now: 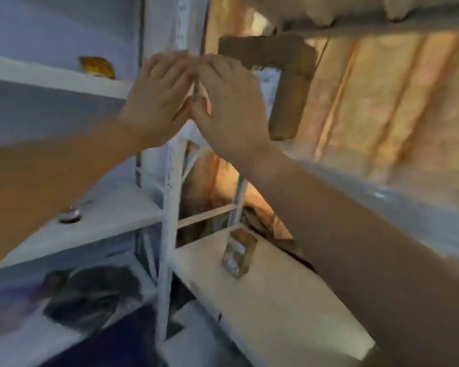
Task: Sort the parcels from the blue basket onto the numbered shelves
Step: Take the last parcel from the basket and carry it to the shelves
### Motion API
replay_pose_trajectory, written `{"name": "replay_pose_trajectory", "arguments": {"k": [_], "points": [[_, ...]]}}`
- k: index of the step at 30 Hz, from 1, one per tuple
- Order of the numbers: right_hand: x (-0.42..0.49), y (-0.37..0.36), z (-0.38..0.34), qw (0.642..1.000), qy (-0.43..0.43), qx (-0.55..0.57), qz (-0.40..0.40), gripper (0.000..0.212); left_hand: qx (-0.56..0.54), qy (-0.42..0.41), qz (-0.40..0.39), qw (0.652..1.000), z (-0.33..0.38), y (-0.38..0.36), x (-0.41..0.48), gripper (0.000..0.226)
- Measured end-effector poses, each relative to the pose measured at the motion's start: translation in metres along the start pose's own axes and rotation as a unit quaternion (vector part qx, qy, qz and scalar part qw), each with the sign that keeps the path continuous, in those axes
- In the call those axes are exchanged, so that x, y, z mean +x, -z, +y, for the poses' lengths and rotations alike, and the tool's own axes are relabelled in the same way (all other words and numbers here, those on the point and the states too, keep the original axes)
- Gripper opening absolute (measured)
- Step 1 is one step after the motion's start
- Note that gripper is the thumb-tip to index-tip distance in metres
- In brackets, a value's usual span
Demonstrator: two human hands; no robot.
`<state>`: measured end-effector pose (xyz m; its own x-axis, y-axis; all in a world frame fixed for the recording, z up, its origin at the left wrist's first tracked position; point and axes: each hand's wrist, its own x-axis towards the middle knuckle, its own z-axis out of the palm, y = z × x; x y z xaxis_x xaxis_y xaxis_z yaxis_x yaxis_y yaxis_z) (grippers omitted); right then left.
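Both hands are raised at the upper centre of the frame, backs to the camera. The left hand (157, 102) and right hand (231, 102) meet at the fingertips, with fingers stretched nearly straight and curled round nothing that shows. A thin pale sliver sits between the thumbs (too blurred to name, or to say whether it is held).

Just right of the right hand is a brown cardboard parcel (289, 75), which reads as an L. One limb runs across the frame behind the fingertips, and the longer limb drops downward, leaning slightly left. Whether the fingers touch it I cannot tell.

On the pale lower shelf (276, 313), at lower centre, a small clear-fronted box (239, 256) stands on end with its long axis upright and its top tipped a little right. At the upper left a yellow packet (97, 67) rests on the top shelf (51, 78). A small round dark object (69, 215) lies on the middle shelf (117, 221) at the left.
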<state>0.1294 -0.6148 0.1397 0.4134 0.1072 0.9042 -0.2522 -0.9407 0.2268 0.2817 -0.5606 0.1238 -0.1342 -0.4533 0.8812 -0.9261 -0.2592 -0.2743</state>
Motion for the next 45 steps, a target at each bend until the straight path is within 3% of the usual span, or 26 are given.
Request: {"name": "replay_pose_trajectory", "arguments": {"k": [4, 8, 15, 18, 22, 27, 31, 35, 38, 41, 45], "points": [[-0.072, -0.109, -0.095, 0.98, -0.031, 0.146, -0.13, 0.039, 0.059, -0.01, -0.169, 0.984, -0.065, -0.006, -0.158, 0.038], [-0.144, -0.197, -0.165, 0.93, -0.012, 0.197, -0.31, 0.044, 0.083, 0.02, -0.372, 0.924, -0.112, -0.012, -0.315, 0.057], [-0.28, -0.319, -0.236, 0.804, -0.051, 0.213, -0.553, 0.043, 0.035, 0.196, -0.503, 0.841, -0.15, -0.029, -0.516, 0.046], [-0.346, -0.352, -0.257, 0.739, -0.087, 0.195, -0.639, 0.049, -0.008, 0.275, -0.584, 0.764, -0.14, -0.045, -0.586, 0.053], [-0.436, -0.393, -0.293, 0.65, -0.111, 0.198, -0.726, 0.048, -0.05, 0.325, -0.72, 0.612, -0.114, -0.072, -0.68, 0.055], [-0.553, -0.48, -0.351, 0.555, -0.122, 0.206, -0.797, 0.049, -0.094, 0.421, -0.749, 0.503, -0.079, -0.11, -0.8, 0.053], [-0.639, -0.562, -0.397, 0.529, -0.128, 0.197, -0.815, 0.05, -0.109, 0.456, -0.737, 0.486, -0.069, -0.171, -0.889, 0.051], [-0.724, -0.643, -0.443, 0.541, -0.105, 0.189, -0.813, 0.056, -0.126, 0.543, -0.697, 0.452, -0.049, -0.225, -0.988, 0.05], [-0.783, -0.686, -0.478, 0.535, -0.101, 0.171, -0.821, 0.067, -0.143, 0.56, -0.7, 0.42, -0.019, -0.24, -1.054, 0.052], [-0.833, -0.718, -0.51, 0.544, -0.126, 0.16, -0.814, 0.077, -0.153, 0.546, -0.717, 0.406, 0.001, -0.245, -1.107, 0.051], [-0.878, -0.762, -0.548, 0.573, -0.18, 0.165, -0.782, 0.096, -0.169, 0.617, -0.684, 0.351, 0.011, -0.252, -1.157, 0.042]]}}
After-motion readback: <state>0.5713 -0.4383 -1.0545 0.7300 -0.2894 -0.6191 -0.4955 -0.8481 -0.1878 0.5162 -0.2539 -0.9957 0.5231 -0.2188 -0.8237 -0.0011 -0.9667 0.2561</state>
